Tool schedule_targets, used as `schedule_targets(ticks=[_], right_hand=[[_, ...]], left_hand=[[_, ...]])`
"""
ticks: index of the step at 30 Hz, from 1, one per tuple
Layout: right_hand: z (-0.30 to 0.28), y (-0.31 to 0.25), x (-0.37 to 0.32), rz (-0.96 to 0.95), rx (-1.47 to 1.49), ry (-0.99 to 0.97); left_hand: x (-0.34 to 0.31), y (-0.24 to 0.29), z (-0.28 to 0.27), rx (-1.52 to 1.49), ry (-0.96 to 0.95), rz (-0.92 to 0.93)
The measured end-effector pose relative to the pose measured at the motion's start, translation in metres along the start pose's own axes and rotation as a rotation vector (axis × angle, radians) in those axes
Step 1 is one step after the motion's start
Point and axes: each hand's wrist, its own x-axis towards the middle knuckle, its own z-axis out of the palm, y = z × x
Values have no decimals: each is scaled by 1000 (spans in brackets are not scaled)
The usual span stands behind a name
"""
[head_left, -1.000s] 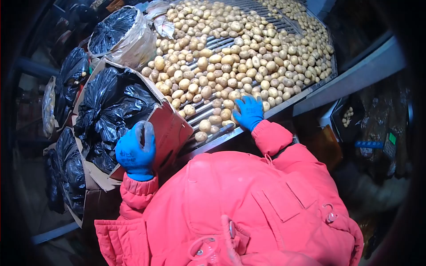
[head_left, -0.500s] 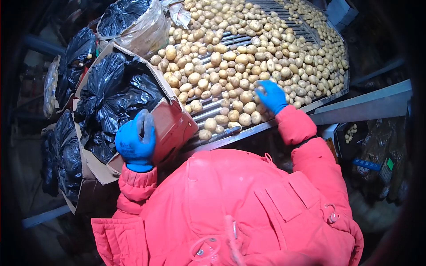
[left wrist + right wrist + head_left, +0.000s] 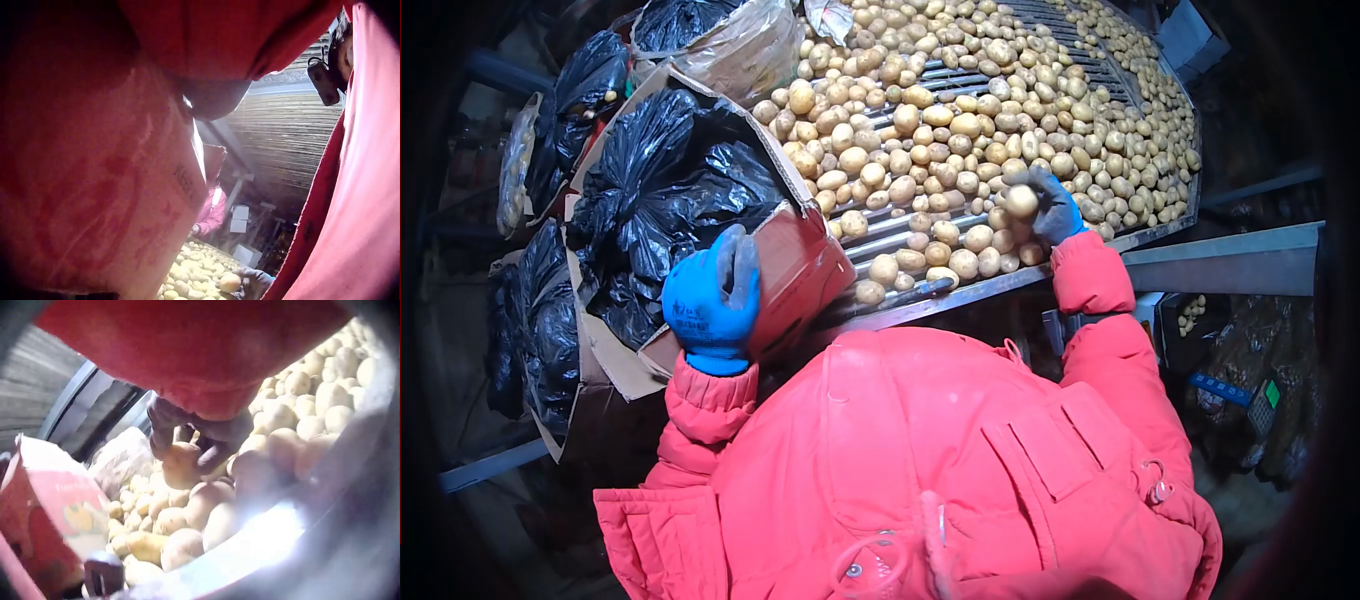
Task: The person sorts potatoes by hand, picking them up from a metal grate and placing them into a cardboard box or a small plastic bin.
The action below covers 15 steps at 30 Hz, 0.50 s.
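Observation:
In the head view my right hand (image 3: 1057, 205), in a blue glove with a grey palm, holds a round potato (image 3: 1020, 202) just over the potato heap. Its curled fingers grip the same potato (image 3: 181, 464) in the right wrist view. My left hand (image 3: 713, 300), also gloved, lies at the near edge of a red cardboard box (image 3: 797, 280) lined with a black plastic bag (image 3: 650, 200). Its thumb and forefinger point forward with a gap between them; the other fingertips are hidden. The box's printed side (image 3: 112, 187) fills much of the left wrist view.
Potatoes (image 3: 1090, 150) cover a slatted rack (image 3: 880, 245) with a metal front rail (image 3: 900, 315). More bag-lined containers (image 3: 730, 50) stand at the left. A metal beam (image 3: 1230, 260) runs off to the right. Another person (image 3: 215, 209) in a pink top appears beyond the potatoes.
My right hand has come up off the potatoes, turned palm inward, and now holds a potato. The left hand stays at the box edge. The head view has shifted.

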Motion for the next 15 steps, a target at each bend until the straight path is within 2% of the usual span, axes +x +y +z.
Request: schedule_targets(ticks=[1, 4, 5, 7, 8, 12, 15], right_hand=[[-14, 16, 7, -75, -272, 21], [17, 9, 5, -88, -1121, -94], [35, 20, -4, -77, -1105, -89], [69, 30, -25, -227, -1619, -49], [94, 10, -23, 231, -1690, -236], [94, 64, -14, 94, -1973, -140], [91, 72, 3, 273, -1726, 9]], left_hand=[[0, 0, 0, -3, -8, -10], [-1, 0, 1, -20, -20, -27], [-1, -1, 1, -28, -17, -26], [-1, -1, 1, -36, -19, -31], [-1, 0, 0, -35, -24, -37], [-1, 1, -2, -16, -19, -21], [-2, -1, 3, -36, 70, 37]])
